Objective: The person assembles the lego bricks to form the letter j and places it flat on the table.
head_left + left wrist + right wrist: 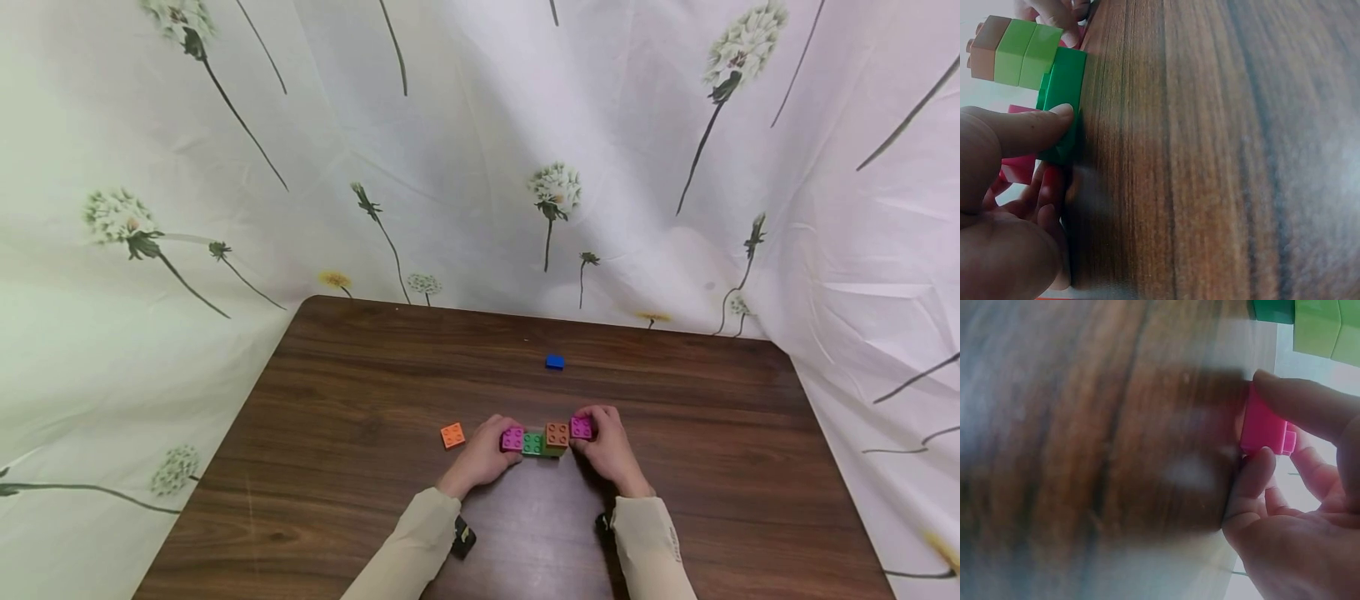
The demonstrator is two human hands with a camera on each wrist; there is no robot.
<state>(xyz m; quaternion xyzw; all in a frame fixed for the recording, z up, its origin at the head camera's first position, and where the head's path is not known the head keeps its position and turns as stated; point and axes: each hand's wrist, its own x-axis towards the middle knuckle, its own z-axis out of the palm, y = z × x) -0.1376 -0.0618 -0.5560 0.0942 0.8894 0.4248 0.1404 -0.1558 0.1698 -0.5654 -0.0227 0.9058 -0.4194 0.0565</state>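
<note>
My left hand (pixel 483 452) grips the left end of a toy-brick build. Its base is a long dark green brick (pixel 1066 78), with a magenta brick (pixel 512 439) on the left end. At the other end rise two light green bricks (pixel 1027 55), topped by a brown brick (pixel 557 434). In the left wrist view, the thumb presses the dark green side while the other fingers sit beyond it, partly hidden. Just right of the build, my right hand (pixel 609 446) pinches a separate magenta brick (pixel 1263 424) between thumb and fingers, low by the tabletop.
An orange brick (pixel 452 435) lies left of my left hand. Farther back on the dark wooden table (pixel 360 367) is a blue brick (pixel 555 362). A white flower-print cloth (pixel 480 167) hangs behind the table and along its sides.
</note>
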